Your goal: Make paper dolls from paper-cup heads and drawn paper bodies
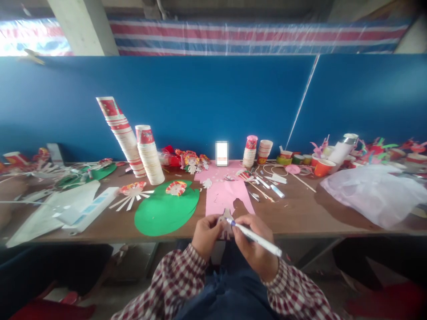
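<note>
My left hand (207, 233) pinches a small pale paper cutout (227, 218) at the table's front edge. In my right hand (255, 244) is a white marker (263, 240), its purple end touching or just over the cutout. Beneath and beyond the cutout lies a pink paper sheet (220, 195) with small paper scraps on it. Left of my hands lies a green paper oval (167, 213), with a red and yellow ruffled ring (176, 188) on it.
Tall leaning cup stacks (151, 162) stand at the back left, shorter ones (250, 151) behind the pink sheet. Markers (276, 191) and sticks lie to the right, near a translucent plastic bag (376, 191). A white power strip (95, 211) lies left. A blue partition (200, 98) rises behind.
</note>
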{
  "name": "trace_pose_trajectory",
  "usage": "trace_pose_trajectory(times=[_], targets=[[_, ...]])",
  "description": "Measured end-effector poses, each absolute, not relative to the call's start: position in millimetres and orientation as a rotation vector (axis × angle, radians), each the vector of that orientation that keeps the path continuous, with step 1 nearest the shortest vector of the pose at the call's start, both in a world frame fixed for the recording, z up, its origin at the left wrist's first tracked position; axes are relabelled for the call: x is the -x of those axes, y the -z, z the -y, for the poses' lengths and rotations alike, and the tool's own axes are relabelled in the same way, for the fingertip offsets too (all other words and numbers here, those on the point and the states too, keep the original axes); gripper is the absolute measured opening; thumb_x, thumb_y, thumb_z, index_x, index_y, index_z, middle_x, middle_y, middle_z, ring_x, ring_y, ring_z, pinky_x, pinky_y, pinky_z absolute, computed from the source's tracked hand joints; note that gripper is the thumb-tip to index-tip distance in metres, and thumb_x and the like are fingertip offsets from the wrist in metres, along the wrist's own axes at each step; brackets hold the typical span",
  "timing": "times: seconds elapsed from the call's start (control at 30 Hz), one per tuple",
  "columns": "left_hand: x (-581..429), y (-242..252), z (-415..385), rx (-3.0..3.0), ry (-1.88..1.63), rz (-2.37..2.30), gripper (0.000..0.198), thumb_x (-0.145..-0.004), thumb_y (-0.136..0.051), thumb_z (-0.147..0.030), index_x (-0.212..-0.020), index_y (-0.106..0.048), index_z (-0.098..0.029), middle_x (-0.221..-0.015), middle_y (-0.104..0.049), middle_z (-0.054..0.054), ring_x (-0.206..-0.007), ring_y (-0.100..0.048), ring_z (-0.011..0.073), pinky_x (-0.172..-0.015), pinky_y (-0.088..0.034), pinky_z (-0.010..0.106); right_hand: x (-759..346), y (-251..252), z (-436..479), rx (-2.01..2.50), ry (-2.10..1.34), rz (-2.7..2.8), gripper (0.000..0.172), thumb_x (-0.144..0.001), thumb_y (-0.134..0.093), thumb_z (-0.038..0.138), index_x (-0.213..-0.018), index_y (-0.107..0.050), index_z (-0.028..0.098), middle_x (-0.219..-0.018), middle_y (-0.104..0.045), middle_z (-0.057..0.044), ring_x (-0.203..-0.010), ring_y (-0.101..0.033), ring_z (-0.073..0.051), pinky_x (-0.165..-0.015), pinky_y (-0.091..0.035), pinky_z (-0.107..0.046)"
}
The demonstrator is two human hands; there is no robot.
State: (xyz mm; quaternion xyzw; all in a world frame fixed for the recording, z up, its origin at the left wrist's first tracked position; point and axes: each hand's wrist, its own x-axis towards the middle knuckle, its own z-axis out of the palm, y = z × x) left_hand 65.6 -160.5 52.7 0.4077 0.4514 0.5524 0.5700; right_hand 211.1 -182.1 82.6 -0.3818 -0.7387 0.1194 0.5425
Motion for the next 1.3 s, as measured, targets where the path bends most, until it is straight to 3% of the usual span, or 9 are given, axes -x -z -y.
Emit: trace_pose_trajectory(times=[0.2,0.37,0.53,0.77,0.93,1.03,1.17,1.3], targets=[[-52,-43,84,-0.98,-1.369,-1.137,0.035,-0.063,-0.077,-0.034,-0.087,-0.067,-0.01,-0.071,-0.064,0.002,-0.059,-0.054,0.0104,-0.054,-0.042,0.02,-213,-90,112,0.956,-0.463,1.555,0.014,-0.09,-0.047,0.031,-0.093,-0.055,0.019,-0.077,-0.062,-0.003,-0.063,-0.059,-0.015,-0.054,-0.049,-0.025],[-47,-32,28,-1.004,-1.338,-1.189,0.026,-0.087,-0.057,-0.033,-0.104,-0.058,-0.013,-0.1,-0.061,0.006,-0.082,-0.06,0.0157,-0.071,-0.052,0.032,-210,-80,53,0.99,-0.349,1.582,0.015,-0.087,-0.05,0.031,-0.087,-0.058,0.018,-0.08,-0.065,-0.003,-0.065,-0.059,-0.015,-0.057,-0.049,-0.025],[-47,-25,-15,-0.999,-1.332,-1.212,0.031,-0.088,-0.055,-0.032,-0.113,-0.054,-0.014,-0.113,-0.057,0.008,-0.095,-0.058,0.0197,-0.079,-0.052,0.039,-204,-65,5,0.991,-0.309,1.56,0.014,-0.084,-0.051,0.029,-0.084,-0.06,0.018,-0.077,-0.066,-0.004,-0.064,-0.06,-0.015,-0.056,-0.049,-0.025],[-54,-12,-65,-1.03,-1.335,-1.17,0.028,-0.089,-0.055,-0.032,-0.11,-0.055,-0.014,-0.107,-0.058,0.007,-0.089,-0.06,0.0177,-0.075,-0.053,0.036,-193,-38,-47,1.003,-0.274,1.49,0.015,-0.085,-0.047,0.027,-0.087,-0.058,0.018,-0.076,-0.066,-0.005,-0.065,-0.061,-0.017,-0.056,-0.051,-0.026],[-58,4,-91,-1.039,-1.386,-1.143,0.02,-0.088,-0.057,-0.029,-0.098,-0.058,-0.012,-0.078,-0.059,-0.001,-0.059,-0.055,0.0085,-0.055,-0.048,0.023,-189,-30,-59,1.006,-0.306,1.539,0.013,-0.087,-0.046,0.026,-0.088,-0.057,0.018,-0.077,-0.065,-0.004,-0.062,-0.061,-0.015,-0.053,-0.051,-0.023],[-59,10,-96,-1.032,-1.424,-1.128,0.027,-0.074,-0.072,-0.029,-0.092,-0.062,-0.011,-0.061,-0.056,-0.005,-0.048,-0.047,0.0061,-0.047,-0.039,0.018,-189,-31,-58,1.003,-0.313,1.578,0.011,-0.086,-0.05,0.028,-0.083,-0.056,0.018,-0.074,-0.063,-0.003,-0.067,-0.061,-0.016,-0.063,-0.052,-0.027],[-60,12,-92,-1.018,-1.43,-1.099,0.036,-0.059,-0.079,-0.036,-0.081,-0.065,-0.011,-0.055,-0.057,-0.004,-0.047,-0.047,0.0072,-0.047,-0.036,0.019,-187,-28,-55,0.99,-0.345,1.638,0.012,-0.087,-0.05,0.029,-0.083,-0.056,0.019,-0.078,-0.063,-0.004,-0.074,-0.062,-0.017,-0.071,-0.051,-0.029],[-58,13,-89,-1.019,-1.401,-1.101,0.023,-0.073,-0.071,-0.032,-0.082,-0.062,-0.012,-0.06,-0.056,-0.004,-0.049,-0.049,0.0068,-0.049,-0.04,0.019,-186,-21,-56,1.004,-0.371,1.651,0.012,-0.088,-0.049,0.028,-0.086,-0.055,0.018,-0.081,-0.063,-0.005,-0.078,-0.061,-0.018,-0.074,-0.051,-0.03]])
